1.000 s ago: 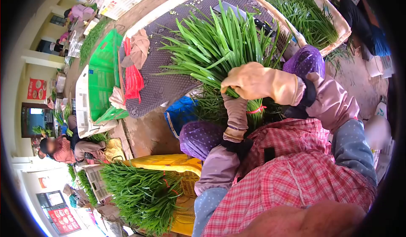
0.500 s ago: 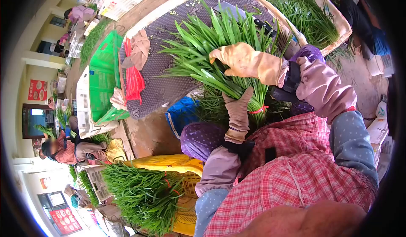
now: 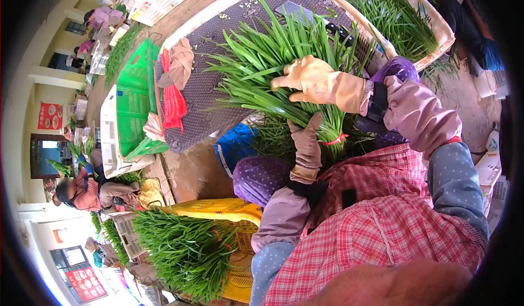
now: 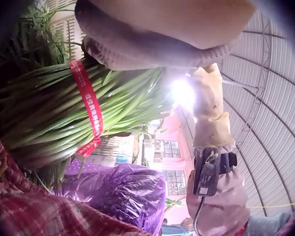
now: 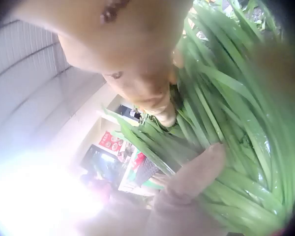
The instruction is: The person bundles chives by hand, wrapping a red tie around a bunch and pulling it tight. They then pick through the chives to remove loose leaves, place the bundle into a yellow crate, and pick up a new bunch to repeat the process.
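A large bundle of long green leaves [image 3: 273, 49], [image 4: 123, 98] lies across the lap, tied near its lower end with a red printed band [image 3: 334, 141], [image 4: 88, 105]. My left hand [image 3: 307, 150], in a brown glove, holds the bundle's left side just above the band, thumb on top; its other fingers are partly hidden. My right hand [image 3: 322, 85], in a pale yellow glove, rests over the leaves farther up, fingers spread. In the right wrist view, its thumb [image 5: 201, 169] lies on the leaves [image 5: 236, 113].
A knife [image 3: 297, 12] lies on the dark mat [image 3: 202, 44] behind the bundle. Red bands [image 3: 173, 107] hang at the mat's left edge. Around are a green crate [image 3: 134, 90], a yellow basket [image 3: 218, 208] with tied leaves and a crate of loose leaves [image 3: 396, 22].
My right hand moved from beside my left hand up and left along the leaves, then slightly back down, its fingers spreading. My left thumb came into sight as the hands parted.
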Tool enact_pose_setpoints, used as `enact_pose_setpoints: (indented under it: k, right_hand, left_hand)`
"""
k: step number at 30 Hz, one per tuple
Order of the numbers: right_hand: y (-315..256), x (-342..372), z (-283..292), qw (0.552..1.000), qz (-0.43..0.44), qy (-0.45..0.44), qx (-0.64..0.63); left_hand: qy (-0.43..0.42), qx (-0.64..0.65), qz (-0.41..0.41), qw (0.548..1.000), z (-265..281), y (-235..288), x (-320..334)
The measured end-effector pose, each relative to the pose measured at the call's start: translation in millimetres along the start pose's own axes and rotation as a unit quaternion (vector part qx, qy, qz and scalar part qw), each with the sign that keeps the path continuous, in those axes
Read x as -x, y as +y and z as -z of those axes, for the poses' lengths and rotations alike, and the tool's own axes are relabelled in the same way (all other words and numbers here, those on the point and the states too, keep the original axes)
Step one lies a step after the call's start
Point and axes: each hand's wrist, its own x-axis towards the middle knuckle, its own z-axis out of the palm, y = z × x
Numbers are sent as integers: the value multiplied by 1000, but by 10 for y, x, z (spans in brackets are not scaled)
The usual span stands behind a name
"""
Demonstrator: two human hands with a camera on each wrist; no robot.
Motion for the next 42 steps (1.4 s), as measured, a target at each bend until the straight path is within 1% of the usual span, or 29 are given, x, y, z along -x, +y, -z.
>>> enact_pose_setpoints:
  k: [1,3,5,6,9,10,11,13,15,17,19,20,21,22,23,25,26,27,29,31,32,33,35,36,37,38,39,41,42]
  right_hand:
    - [-38,-56,21,998,-23,-35,40]
    - [-53,-136,50,997,-2,-39,72]
    - [-75,-224,109,978,8,-139,155]
    - [-120,-274,151,972,-16,-171,159]
    - [17,-388,57,975,0,-180,130]
    - [3,-359,84,987,-2,-132,94]
    - [50,-338,47,987,0,-133,94]
    - [119,-335,15,998,42,-45,31]
    - [122,-290,-26,998,36,-37,46]
    - [107,-274,-63,993,57,-5,106]
    - [118,-241,-76,993,59,1,101]
    - [193,-207,-153,993,34,96,-53]
    - [171,-227,-121,960,9,187,-206]
    - [162,-212,-69,947,-125,181,-233]
    - [183,-210,7,945,-130,158,-255]
    - [92,-165,306,964,26,-15,-265]
    - [-51,-152,533,969,-10,-179,-167]
    - [-173,-162,641,970,-5,-230,-80]
    - [-350,-206,701,996,43,-80,5]
    - [-415,-376,518,998,37,54,7]
    - [-443,-463,435,996,40,51,68]
    - [-479,-527,366,998,19,-2,58]
    - [-342,-598,57,995,67,-3,-73]
    - [-273,-620,-24,995,66,-3,-72]
    - [-214,-628,-67,983,52,31,-173]
    - [-150,-609,-108,960,37,64,-272]
    - [-120,-548,-76,944,1,65,-323]
    - [-148,-513,205,880,-156,65,-444]
    - [-148,-553,264,851,-121,111,-499]
  left_hand:
    - [1,-3,-3,1000,-16,8,0]
    - [4,-6,-5,1000,-21,-4,-4]
    - [4,-28,-18,999,-8,-27,-18]
    - [5,-29,-19,999,-6,-33,-21]
    - [0,-20,-21,1000,3,-26,-24]
    - [-5,-23,-21,1000,-6,-15,-17]
    - [-10,-26,-21,999,-16,-4,-14]
    - [-12,-24,-21,999,-25,3,-14]
    - [-13,-23,-22,999,-28,3,-17]
    - [-9,-23,-15,1000,-30,-5,-25]
    - [-13,-14,-19,1000,-23,-28,-47]
    - [-16,-6,-20,1000,-17,-37,-56]
    - [-15,-5,-24,1000,-10,-43,-68]
    - [-16,1,-11,1000,-4,-48,-72]
    - [-17,6,1,1000,6,-56,-75]
    - [-2,-1,1,1000,-13,-51,-83]
    - [-2,1,1,1000,-10,-60,-87]
    - [-2,3,1,1000,-5,-72,-89]
    - [-8,-2,-5,1000,27,-106,-110]
    - [-12,-1,2,1000,27,-105,-102]
    - [-12,-2,-18,1000,10,-108,-102]
    - [-14,-5,-18,1000,11,-118,-107]
    - [-6,3,-29,1000,32,-144,-133]
    - [26,-23,-4,999,36,-140,-142]
    - [25,-21,-4,999,63,-150,-162]
    - [9,-26,-2,1000,93,-158,-190]
    - [-5,-31,-1,1000,118,-162,-208]
    - [2,-4,12,1000,63,-133,-166]
    - [-8,-2,4,1000,38,-129,-156]
